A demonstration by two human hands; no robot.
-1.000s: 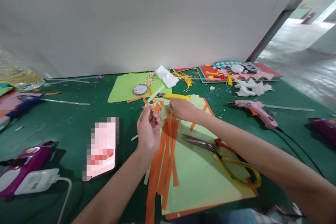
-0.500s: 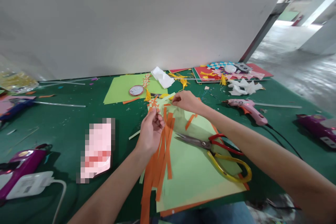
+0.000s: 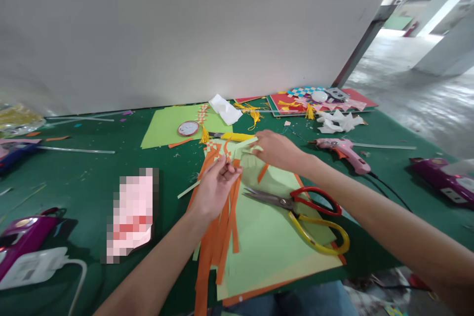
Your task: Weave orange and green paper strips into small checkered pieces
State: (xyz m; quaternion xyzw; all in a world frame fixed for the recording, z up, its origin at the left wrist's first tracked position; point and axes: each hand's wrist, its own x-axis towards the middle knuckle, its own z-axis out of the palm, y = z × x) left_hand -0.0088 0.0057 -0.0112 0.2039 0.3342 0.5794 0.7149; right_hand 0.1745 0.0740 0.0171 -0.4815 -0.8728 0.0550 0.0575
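Closest to the camera, a light green paper sheet (image 3: 274, 252) lies on the green table (image 3: 74, 173), with an orange sheet showing beneath its near edge. Long orange paper strips (image 3: 215, 237) fan out over its left side, and scissors (image 3: 296, 207) with red and yellow handles rest on its right half, blades pointing left. Above the strips, the left hand (image 3: 213, 187) has its fingers pinched together on the upper ends of some strips, just below the small woven orange-and-green patch (image 3: 218, 147). Just right of that, the right hand (image 3: 276, 150) lies low over the sheet's far edge, fingertips closed on a pale green strip (image 3: 244, 142) that runs into the weave. Farther right a pink glue gun (image 3: 342, 150) lies on the table, well apart from both hands. Beyond the weave sit a yellow-handled knife (image 3: 233, 136), a round tape roll (image 3: 188, 128) on another green sheet, and crumpled white paper (image 3: 225, 108).
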